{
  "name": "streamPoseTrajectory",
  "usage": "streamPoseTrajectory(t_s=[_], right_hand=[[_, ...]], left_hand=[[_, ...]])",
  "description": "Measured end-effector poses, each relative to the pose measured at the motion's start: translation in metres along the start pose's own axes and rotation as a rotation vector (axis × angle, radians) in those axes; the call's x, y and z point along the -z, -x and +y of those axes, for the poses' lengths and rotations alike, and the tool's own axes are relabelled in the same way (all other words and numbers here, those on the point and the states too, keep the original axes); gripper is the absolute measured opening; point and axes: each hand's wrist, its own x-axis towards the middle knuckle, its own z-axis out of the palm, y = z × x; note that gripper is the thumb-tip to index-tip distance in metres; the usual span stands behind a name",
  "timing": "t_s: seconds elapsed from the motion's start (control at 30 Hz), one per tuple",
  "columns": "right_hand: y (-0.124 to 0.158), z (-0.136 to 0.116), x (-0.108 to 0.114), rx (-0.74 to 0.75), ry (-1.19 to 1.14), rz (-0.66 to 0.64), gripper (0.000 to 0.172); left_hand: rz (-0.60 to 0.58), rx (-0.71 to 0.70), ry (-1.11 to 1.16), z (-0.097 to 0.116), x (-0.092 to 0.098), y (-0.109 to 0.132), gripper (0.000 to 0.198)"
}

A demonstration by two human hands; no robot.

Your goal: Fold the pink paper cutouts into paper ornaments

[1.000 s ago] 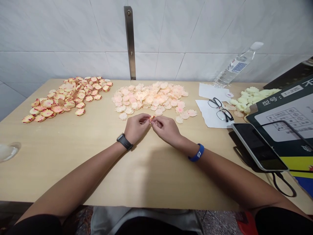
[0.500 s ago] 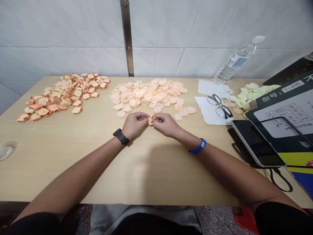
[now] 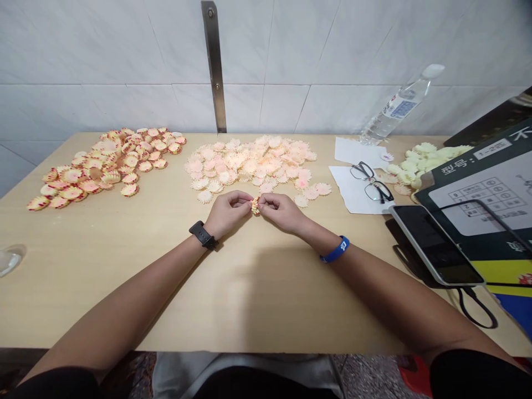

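Observation:
Both my hands meet above the table, just in front of the piles. My left hand point(image 3: 228, 213), with a black watch, and my right hand point(image 3: 282, 214), with a blue wristband, pinch a small orange-and-yellow layered flower point(image 3: 255, 206) between their fingertips. Its centre is partly hidden by my fingers. A pile of pale peach flower-shaped pieces point(image 3: 249, 163) lies just beyond my hands. Further left is a heap of red-edged pleated pieces point(image 3: 106, 166), and a pale yellow heap point(image 3: 428, 158) lies far right.
The wooden table point(image 3: 257, 299) holds eyeglasses point(image 3: 371, 183) on white paper point(image 3: 353, 191), a plastic water bottle point(image 3: 399, 108) lying at the back, a phone point(image 3: 436, 244), and a printed board point(image 3: 486, 205) at right. A metal bracket point(image 3: 214, 66) runs down the tiled wall.
My hands stay together on the small flower with little movement. The whole scene sits slightly further left than a second ago.

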Motion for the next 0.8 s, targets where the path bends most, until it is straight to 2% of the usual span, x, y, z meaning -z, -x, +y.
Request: streamPoseTrajectory(t_s=[0.07,0.17,0.23,0.33,0.47,0.63,0.8], right_hand=[[0.000,0.001,-0.002,0.019,0.011,0.044,0.020],[-0.001,0.005,-0.004,0.037,-0.033,0.223,0.020],[-0.003,0.007,-0.004,0.031,-0.082,0.293,0.024],[-0.003,0.007,-0.005,0.020,-0.103,0.249,0.024],[0.001,0.004,-0.008,0.073,0.067,0.300,0.016],[0.003,0.001,-0.012,0.169,0.146,0.206,0.012],[0.003,0.000,-0.011,0.203,0.139,0.216,0.012]], left_hand=[[-0.003,-0.009,0.023,0.001,-0.001,0.000,0.018],[0.037,-0.014,0.075,0.003,-0.001,0.001,0.016],[0.058,-0.033,0.080,0.005,-0.002,0.002,0.018],[0.022,-0.044,0.031,0.005,-0.003,0.004,0.022],[-0.051,0.002,0.105,0.004,-0.003,0.004,0.025],[-0.270,0.112,0.045,0.000,0.002,0.000,0.037],[-0.245,0.063,-0.045,0.000,0.006,0.000,0.030]])
